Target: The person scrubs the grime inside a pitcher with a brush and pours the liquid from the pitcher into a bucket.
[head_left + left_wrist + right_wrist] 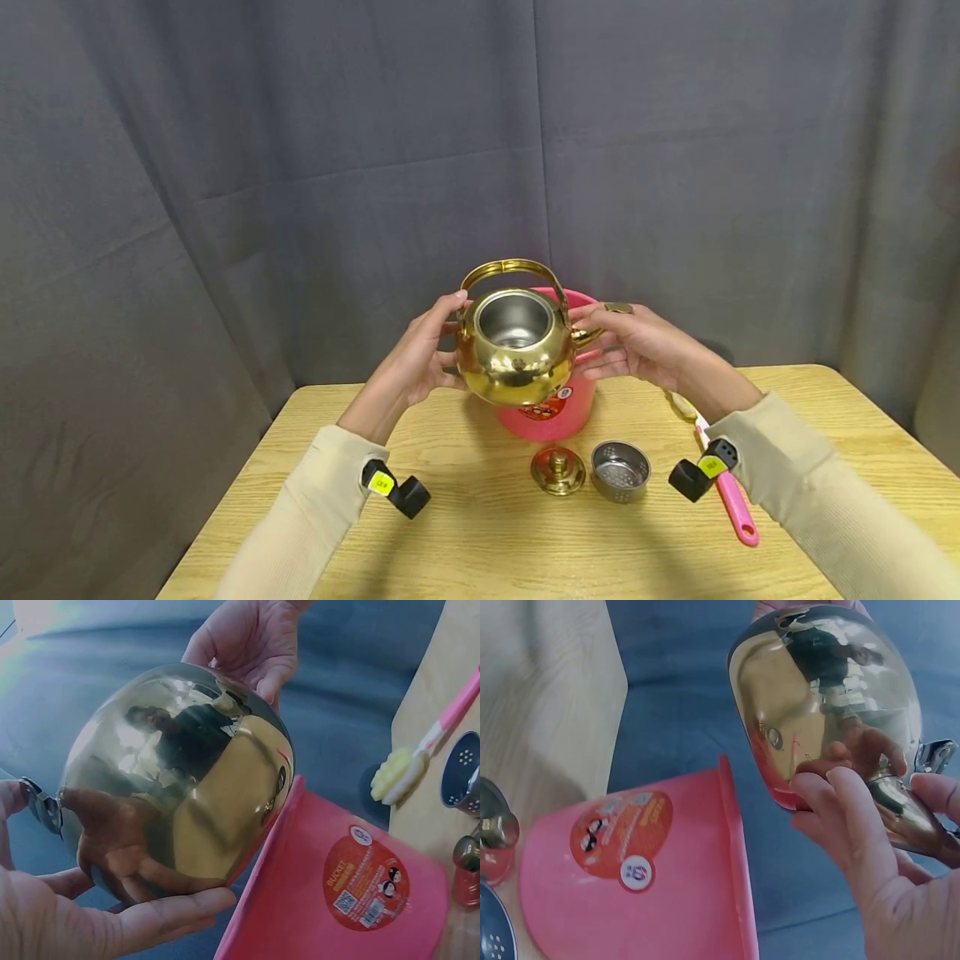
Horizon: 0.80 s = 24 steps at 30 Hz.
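Note:
Both hands hold up a shiny gold teapot [517, 375], lidless, its round steel-lined opening facing me and its arched handle standing up. My left hand [420, 354] grips the left side, thumb near the handle's base and fingers spread along the body. On the other side, my right hand [641, 343] holds the pot around the spout [907, 817], fingertips against the body. Behind and below the pot stands a pink bucket [551, 423] with a red label, partly hidden. The gold lid [558, 473] and a perforated metal strainer [621, 475] rest on the table.
A scrub brush with a pink handle [735, 507] and pale yellow head [397, 774] lies at the right, partly under my right forearm. Grey curtain [375, 208] hangs behind the wooden table [435, 525].

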Tool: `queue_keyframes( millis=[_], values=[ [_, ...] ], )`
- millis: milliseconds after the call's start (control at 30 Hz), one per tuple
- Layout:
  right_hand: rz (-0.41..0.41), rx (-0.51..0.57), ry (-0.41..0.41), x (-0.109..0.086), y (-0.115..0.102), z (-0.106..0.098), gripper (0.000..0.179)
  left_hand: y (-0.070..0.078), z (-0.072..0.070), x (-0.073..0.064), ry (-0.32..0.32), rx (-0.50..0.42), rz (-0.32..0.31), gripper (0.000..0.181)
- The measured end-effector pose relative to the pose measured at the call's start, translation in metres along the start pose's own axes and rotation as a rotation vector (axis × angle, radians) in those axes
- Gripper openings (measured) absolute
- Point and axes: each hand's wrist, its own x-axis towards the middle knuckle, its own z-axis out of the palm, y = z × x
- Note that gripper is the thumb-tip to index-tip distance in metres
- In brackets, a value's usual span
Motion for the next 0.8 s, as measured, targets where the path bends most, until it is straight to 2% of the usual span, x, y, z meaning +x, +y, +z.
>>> queue_keyframes(
  millis=[200,500,633,800],
  values=[
    [-0.026,0.008,0.012,0.003,-0.003,-0.009,0.041,0.004,0.006,0.014,0.01,0.003,-0.007,0.049],
    [-0.07,-0.01,0.02,0.013,0.0,-0.023,0.046,0.007,0.012,0.04,0.041,0.012,-0.021,0.062],
    [-0.064,-0.016,0.033,0.018,0.002,-0.027,0.047,0.006,0.015,0.048,0.042,0.003,-0.046,0.068],
    [-0.052,-0.015,0.071,0.023,0.002,-0.031,0.048,0.006,0.016,0.057,0.025,0.008,-0.054,0.065]
  ],
)
